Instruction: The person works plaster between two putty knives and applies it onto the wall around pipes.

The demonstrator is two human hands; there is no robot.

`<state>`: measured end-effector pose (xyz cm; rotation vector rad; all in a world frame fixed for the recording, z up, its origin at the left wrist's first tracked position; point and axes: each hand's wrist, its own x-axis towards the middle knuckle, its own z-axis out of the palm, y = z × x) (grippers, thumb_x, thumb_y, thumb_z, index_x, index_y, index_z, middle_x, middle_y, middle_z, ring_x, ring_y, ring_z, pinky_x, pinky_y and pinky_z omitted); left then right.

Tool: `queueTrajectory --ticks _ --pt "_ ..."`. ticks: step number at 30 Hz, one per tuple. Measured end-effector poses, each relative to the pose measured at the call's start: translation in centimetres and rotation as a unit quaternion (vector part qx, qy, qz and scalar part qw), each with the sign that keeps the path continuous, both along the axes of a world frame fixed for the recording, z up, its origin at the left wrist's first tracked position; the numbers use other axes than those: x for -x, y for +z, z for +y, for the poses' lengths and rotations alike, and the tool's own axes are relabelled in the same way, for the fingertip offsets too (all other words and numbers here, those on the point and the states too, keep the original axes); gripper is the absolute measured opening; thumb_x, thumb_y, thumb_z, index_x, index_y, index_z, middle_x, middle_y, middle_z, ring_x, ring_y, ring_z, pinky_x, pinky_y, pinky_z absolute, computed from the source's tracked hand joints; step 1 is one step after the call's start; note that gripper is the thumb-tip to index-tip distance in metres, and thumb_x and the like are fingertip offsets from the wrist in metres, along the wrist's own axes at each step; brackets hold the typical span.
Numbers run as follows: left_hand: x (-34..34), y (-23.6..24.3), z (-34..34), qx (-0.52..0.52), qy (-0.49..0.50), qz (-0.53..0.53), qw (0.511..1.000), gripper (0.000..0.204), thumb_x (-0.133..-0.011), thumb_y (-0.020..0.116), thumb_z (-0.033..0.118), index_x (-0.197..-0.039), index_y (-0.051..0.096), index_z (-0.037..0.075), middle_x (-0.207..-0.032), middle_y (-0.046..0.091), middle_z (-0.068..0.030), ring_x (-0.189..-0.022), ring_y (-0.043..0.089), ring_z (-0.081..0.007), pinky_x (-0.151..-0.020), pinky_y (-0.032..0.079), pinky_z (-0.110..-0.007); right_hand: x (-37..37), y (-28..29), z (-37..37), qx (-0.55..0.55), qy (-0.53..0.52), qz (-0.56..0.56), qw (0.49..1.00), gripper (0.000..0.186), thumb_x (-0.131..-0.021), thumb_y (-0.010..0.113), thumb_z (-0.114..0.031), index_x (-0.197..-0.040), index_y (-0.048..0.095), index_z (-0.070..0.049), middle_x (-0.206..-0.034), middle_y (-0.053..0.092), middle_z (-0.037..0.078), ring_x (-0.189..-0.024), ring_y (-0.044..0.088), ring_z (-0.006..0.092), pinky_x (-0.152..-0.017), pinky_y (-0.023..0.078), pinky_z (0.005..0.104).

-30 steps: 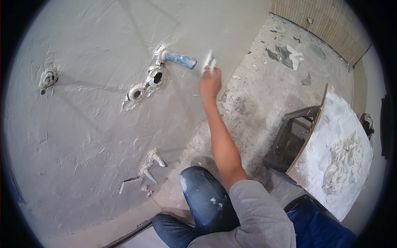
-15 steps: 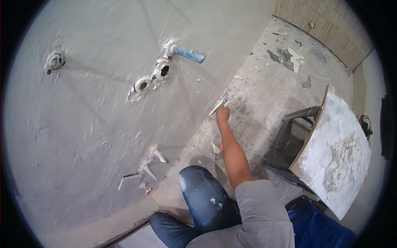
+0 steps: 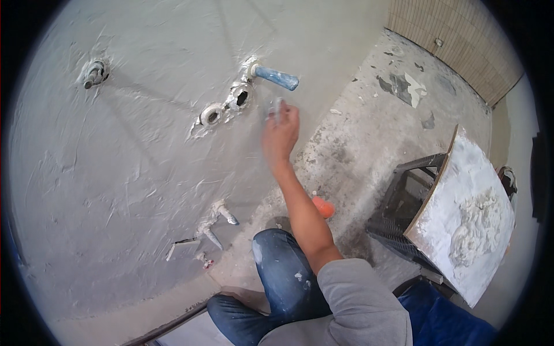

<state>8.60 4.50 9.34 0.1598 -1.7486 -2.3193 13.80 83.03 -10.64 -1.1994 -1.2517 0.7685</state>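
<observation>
My right hand (image 3: 281, 130) is raised at the grey plastered wall (image 3: 156, 190), below a blue pipe stub (image 3: 277, 77) and beside two round pipe openings. Its fingers are closed around a flat plastering trowel (image 3: 279, 106), blurred and hard to make out against the wall. My right forearm reaches up from a grey sleeve. No part of my left hand shows. On the floor, partly hidden by that forearm, lies an orange piece (image 3: 324, 207), perhaps a tool handle.
A white board (image 3: 433, 216) with a heap of plaster (image 3: 482, 228) leans tilted on a dark plastic stool (image 3: 404, 202) at right. More pipe ends (image 3: 216, 222) and a metal fitting (image 3: 95, 73) jut from the wall. Debris (image 3: 404, 86) lies on the concrete floor.
My right hand has moved up and left from the wall's foot to beside the pipe openings, still with the trowel. The orange piece is now more exposed. The view has shifted slightly.
</observation>
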Motion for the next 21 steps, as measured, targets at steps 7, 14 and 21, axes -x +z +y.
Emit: queueTrajectory --ticks 7,14,21 --pt "-1.2 0.3 3.2 -0.003 -0.022 0.022 0.999 0.047 -0.086 0.051 0.03 -0.113 0.065 -0.006 -0.104 0.07 -0.0209 -0.097 0.067 -0.0366 -0.099 0.049 -0.055 -3.7 -5.1 -7.0 -0.037 0.116 0.043 0.992 0.042 -0.093 0.057 -0.008 -0.132 0.052 0.007 -0.114 0.058 0.023 -0.108 0.057 0.0376 -0.097 0.044 0.0439" --pt "0.2 -0.3 -1.3 0.002 -0.036 0.027 0.999 0.051 -0.085 0.051 0.032 -0.118 0.064 -0.005 -0.115 0.066 -0.0236 -0.112 0.06 -0.0447 -0.108 0.038 -0.062 -1.5 -26.0 -2.5 0.336 0.004 0.014 0.942 0.045 -0.095 0.053 -0.023 -0.122 0.058 0.012 -0.123 0.061 0.033 -0.116 0.059 0.0433 -0.097 0.044 0.0461" --pt "-1.6 1.3 -3.9 -0.005 -0.057 0.036 0.998 0.056 -0.084 0.052 0.035 -0.121 0.063 -0.005 -0.118 0.065 -0.0256 -0.116 0.056 -0.0498 -0.11 0.036 -0.062 4.9 -31.3 -1.8 0.449 0.057 0.068 0.889 0.042 -0.09 0.053 -0.024 -0.109 0.066 0.011 -0.109 0.067 0.031 -0.105 0.064 0.0466 -0.091 0.049 0.0475"
